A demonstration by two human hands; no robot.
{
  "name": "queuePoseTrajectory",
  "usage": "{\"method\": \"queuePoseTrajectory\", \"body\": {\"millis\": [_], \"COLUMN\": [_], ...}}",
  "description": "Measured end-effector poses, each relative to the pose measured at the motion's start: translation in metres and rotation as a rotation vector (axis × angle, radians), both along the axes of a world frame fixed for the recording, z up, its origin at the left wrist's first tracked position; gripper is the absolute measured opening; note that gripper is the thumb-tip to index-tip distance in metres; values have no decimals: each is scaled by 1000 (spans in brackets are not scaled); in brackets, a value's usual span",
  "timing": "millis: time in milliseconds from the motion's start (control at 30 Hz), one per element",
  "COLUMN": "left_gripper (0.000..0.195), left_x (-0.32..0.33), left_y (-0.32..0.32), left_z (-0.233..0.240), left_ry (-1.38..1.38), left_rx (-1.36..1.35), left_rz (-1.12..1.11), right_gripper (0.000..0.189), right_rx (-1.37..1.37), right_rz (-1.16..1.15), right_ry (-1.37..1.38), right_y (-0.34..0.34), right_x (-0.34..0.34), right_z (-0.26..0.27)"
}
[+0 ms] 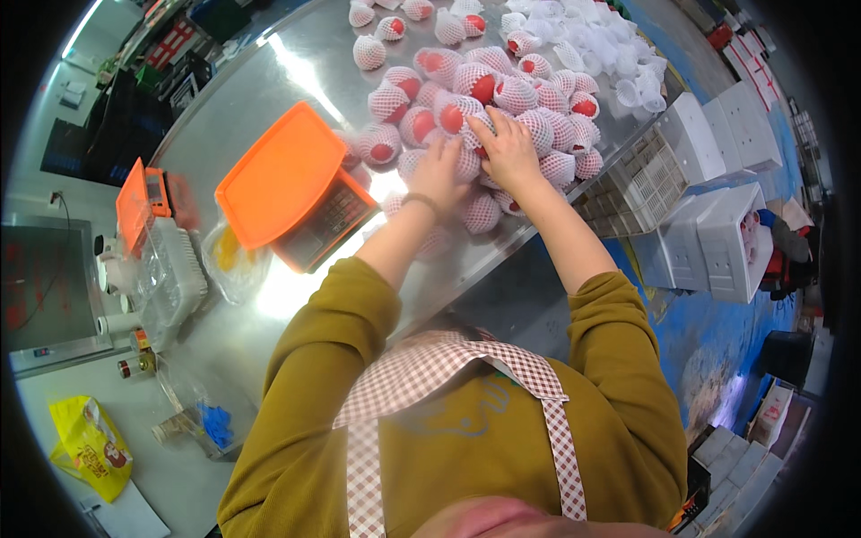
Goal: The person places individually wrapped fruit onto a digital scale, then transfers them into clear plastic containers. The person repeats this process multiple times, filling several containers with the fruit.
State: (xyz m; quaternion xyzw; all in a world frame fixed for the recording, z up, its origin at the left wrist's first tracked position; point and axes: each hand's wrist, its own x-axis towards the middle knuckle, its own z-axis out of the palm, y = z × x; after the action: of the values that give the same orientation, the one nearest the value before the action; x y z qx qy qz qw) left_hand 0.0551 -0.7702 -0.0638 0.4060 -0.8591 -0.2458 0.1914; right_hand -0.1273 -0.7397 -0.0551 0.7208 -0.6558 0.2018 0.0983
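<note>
A heap of red fruits (pixel 451 118), each in a white foam net sleeve, lies on the metal table (pixel 202 128). My left hand (pixel 437 173), blurred by motion, is at the near left side of the heap, its fingers over the netted fruits. My right hand (pixel 509 149) lies over the middle of the heap with its fingers apart, touching a netted fruit (pixel 473 140) beside the thumb. Both hands hide the fruits under them, and whether either grips one is unclear. Loose white foam nets (pixel 592 40) are piled at the far right.
An orange-topped weighing scale (pixel 282 175) stands left of the heap. Clear plastic trays (pixel 171 276) and a second orange scale (pixel 132 202) are farther left. Past the table's right edge are a plastic crate (pixel 635 181) and white foam boxes (pixel 720 242).
</note>
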Motion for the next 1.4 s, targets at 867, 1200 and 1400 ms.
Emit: {"method": "queuePoseTrajectory", "body": {"millis": [867, 1200, 1400], "left_gripper": [83, 80, 79], "left_x": [321, 317, 316], "left_y": [-21, -7, -24], "left_z": [18, 5, 11], "left_ry": [162, 235, 187], "left_rx": [-148, -199, -222], "left_rz": [673, 665, 634], "right_gripper": [52, 59, 71], "right_rx": [544, -109, 149], "right_rz": [433, -88, -188], "right_ry": [-896, 78, -208], "right_y": [-144, -82, -69], "right_x": [294, 69, 38], "right_z": [-1, 20, 9]}}
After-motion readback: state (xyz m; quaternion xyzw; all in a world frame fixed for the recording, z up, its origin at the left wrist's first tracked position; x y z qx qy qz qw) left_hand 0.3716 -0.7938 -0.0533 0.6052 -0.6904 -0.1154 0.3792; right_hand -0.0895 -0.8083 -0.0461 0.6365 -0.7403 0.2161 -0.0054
